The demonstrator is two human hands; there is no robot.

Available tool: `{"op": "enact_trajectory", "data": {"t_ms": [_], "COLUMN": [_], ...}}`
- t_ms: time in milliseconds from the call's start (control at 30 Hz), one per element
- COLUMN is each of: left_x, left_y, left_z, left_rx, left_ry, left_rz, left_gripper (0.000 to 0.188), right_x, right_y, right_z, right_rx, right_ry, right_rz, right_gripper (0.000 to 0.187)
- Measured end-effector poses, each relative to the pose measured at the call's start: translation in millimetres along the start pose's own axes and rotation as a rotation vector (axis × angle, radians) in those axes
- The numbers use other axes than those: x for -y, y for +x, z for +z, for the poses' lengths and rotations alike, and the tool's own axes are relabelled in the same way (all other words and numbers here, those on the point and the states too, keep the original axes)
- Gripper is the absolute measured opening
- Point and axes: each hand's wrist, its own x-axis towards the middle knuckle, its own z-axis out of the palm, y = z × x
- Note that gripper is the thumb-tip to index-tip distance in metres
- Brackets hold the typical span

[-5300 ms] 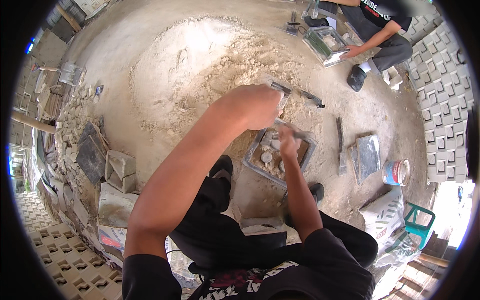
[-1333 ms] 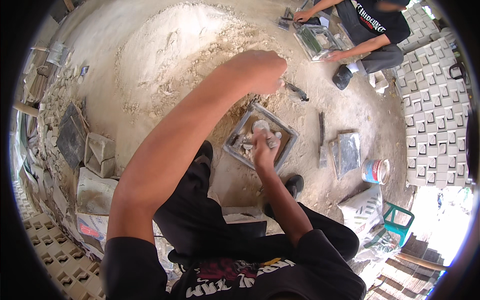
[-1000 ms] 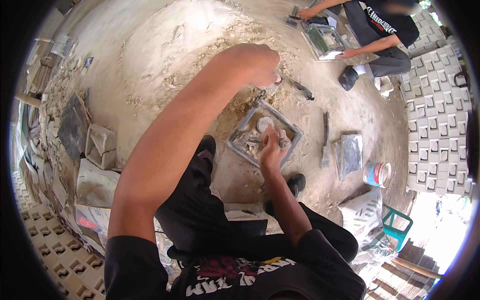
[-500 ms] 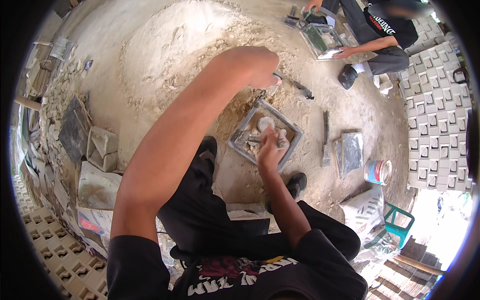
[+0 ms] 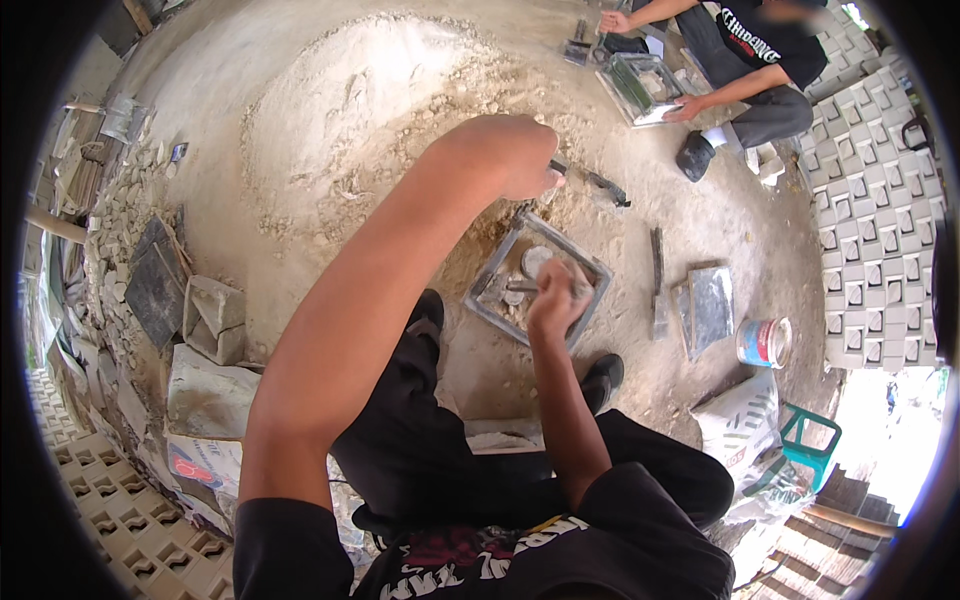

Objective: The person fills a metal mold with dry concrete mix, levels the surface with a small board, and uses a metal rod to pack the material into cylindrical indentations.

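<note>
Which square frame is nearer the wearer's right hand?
The grey-rimmed frame near the picture's centre, with the wearer's right hand over it; the other frame is farther off, beside the co-worker.

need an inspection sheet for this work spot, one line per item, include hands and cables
Surface: dusty ground, with a spread of pale crumbly material ahead
Job's things: square grey frame between the feet; a round pale piece and loose bits inside
Clutter: dark slabs, bucket, white sack and green stool on the right; rubble on the left
Left hand: closed on a dark handle beyond the frame
Right hand: over the frame; blurred, grip unclear
Cables: nothing seen for certain
Surroundings: seated co-worker, upper right; patterned blocks along the right
</note>
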Motion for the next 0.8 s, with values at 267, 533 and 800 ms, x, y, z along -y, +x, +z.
{"op": "enact_trajectory", "data": {"t_ms": [267,533,800], "left_x": [-7.3,-6.4,-8.4], "left_y": [6.4,11.2,13.8], "left_z": [-3.7,9.1,1.9], "left_rx": [0.023,0.034,0.037], "left_ry": [0.043,0.061,0.04], "left_rz": [0.024,0.008,-0.01], "left_gripper": [0.047,0.046,0.047], "right_x": [5.4,-5.6,-0.4], "right_y": [16.4,31.1,45.8], "right_z": [15.7,-1.6,4.6], "right_rx": [0.045,0.044,0.061], "right_ry": [-0.061,-0.05,-0.053], "right_rz": [-0.163,-0.129,-0.157], "right_gripper": [0.034,0.034,0.033]}}
